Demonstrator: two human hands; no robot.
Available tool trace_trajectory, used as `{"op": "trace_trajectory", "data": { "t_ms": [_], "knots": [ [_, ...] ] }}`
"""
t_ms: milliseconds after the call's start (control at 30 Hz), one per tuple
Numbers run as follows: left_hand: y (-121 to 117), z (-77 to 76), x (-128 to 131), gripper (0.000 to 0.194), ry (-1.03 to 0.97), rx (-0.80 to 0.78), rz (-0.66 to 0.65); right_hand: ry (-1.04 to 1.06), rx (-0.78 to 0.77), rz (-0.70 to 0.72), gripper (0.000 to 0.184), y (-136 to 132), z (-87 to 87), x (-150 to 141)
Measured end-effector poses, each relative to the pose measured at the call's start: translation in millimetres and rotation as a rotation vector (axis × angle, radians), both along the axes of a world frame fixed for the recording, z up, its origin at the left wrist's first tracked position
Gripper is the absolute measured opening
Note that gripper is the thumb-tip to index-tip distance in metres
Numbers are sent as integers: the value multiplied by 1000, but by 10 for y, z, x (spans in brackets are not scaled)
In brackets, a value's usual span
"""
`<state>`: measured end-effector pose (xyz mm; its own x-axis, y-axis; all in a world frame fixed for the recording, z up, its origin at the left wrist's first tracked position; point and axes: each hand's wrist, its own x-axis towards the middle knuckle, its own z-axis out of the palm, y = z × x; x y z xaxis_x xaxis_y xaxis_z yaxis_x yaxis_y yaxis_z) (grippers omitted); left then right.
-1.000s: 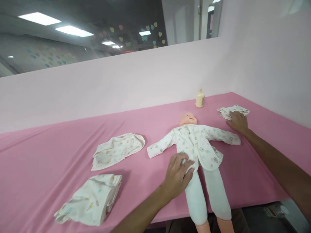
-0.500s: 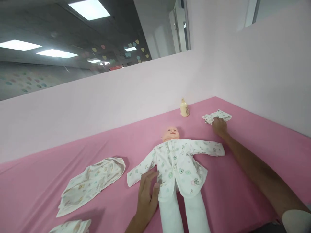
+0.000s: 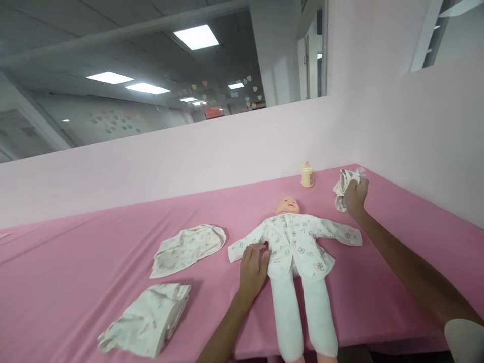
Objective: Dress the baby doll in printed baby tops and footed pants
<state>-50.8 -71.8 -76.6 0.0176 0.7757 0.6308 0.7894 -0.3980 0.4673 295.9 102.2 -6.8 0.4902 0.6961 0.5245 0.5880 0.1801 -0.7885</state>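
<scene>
A baby doll [image 3: 288,204] lies on its back on a pink-covered table, dressed in a white printed jacket [image 3: 291,244] and white leggings [image 3: 319,312]. My left hand [image 3: 254,267] rests at the jacket's left side, below its sleeve, fingers slightly bent and apart with nothing held. At the far right, my right hand [image 3: 355,196] is closed around a white printed baby garment [image 3: 341,186], which is bunched up and hangs below the fist. The garment's exact kind is hidden by its folds.
To the left lie a flat printed cloth cap-like piece [image 3: 191,247] and a folded printed cloth [image 3: 147,320]. A yellowish pump bottle [image 3: 307,176] stands by the back wall. The pink sheet [image 3: 75,252] runs to the walls, with a window above.
My right hand has lifted the garment, which was lying flat, and it now hangs bunched. The view has shifted left, showing more of the folded cloth. My left hand stays beside the doll.
</scene>
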Motion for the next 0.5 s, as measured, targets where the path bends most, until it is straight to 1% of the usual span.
{"op": "trace_trajectory", "data": {
  "t_ms": [67,133,200,267,300,333,400,433,500],
  "knots": [
    [-67,76,20,28,-42,5,-5,217,102,33,34,-382,238,-268],
    [-186,228,100,31,-117,13,-22,318,160,168,23,-873,431,-557],
    [-349,452,248,43,-199,22,-70,353,146,307,18,-1400,569,-837],
    [-529,719,419,62,-235,27,-183,321,85,467,19,-1886,664,-1077],
    [-616,853,489,67,-238,18,-239,294,58,540,20,-2095,702,-1174],
    [-700,980,537,64,-229,-16,-295,266,34,598,21,-2277,736,-1252],
    [-849,1190,559,44,-229,-72,-367,214,-22,665,24,-2556,798,-1347],
    [-913,1268,535,36,-227,-92,-395,191,-47,673,26,-2657,826,-1364],
    [-1021,1372,446,28,-217,-95,-442,148,-78,647,29,-2806,880,-1352]
  ]
}}
